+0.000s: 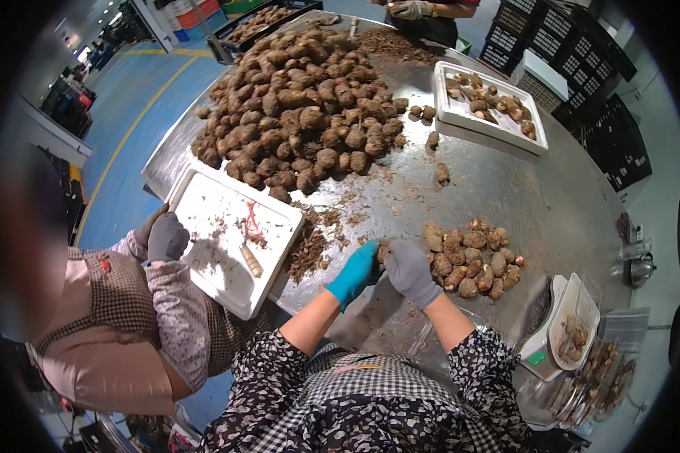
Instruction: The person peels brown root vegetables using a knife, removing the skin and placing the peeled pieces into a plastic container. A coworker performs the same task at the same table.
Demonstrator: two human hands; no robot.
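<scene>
My left hand [356,275], in a teal glove, holds a small brown taro corm [383,251] over the steel table. My right hand [411,273], gloved in grey, has its fingertips closed on the other side of that corm. The gloves mostly cover it. Just right of my right hand lies a group of cleaned-looking taro corms [473,263]. To the left of my hands, brown fibrous peelings [311,243] are scattered on the metal. Farther off rises a large heap of rough, hairy taro corms [300,107].
At left, a co-worker's grey-gloved hands [167,235] rest at a white foam tray [215,198] holding a wooden-handled tool [251,260]. Another foam tray [490,127] contains taros. A scale [572,323] bears bagged taros at right, near plastic-wrapped packs [592,379]. Another person's gloved hand [411,9] is across the table.
</scene>
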